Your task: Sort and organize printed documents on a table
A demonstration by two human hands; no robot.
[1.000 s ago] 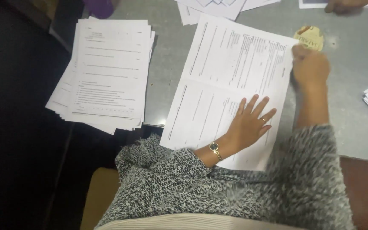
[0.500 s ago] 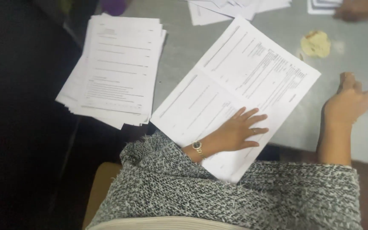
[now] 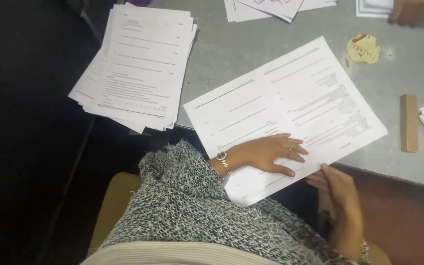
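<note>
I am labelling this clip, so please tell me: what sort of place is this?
Probably an office or classroom: a grey table bears a stack of printed sheets and a large printed sheet.

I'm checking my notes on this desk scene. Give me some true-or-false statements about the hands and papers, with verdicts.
1. The left hand lies flat on the large printed sheet. True.
2. The right hand rests on the wooden block. False: it is at the sheet's near edge, apart from the block.
3. A stack of papers lies left of the sheet. True.
4. The sheet lies wholly on the table. False: its near corner overhangs the edge.
5. The left wrist is bare. False: it wears a watch.
</note>
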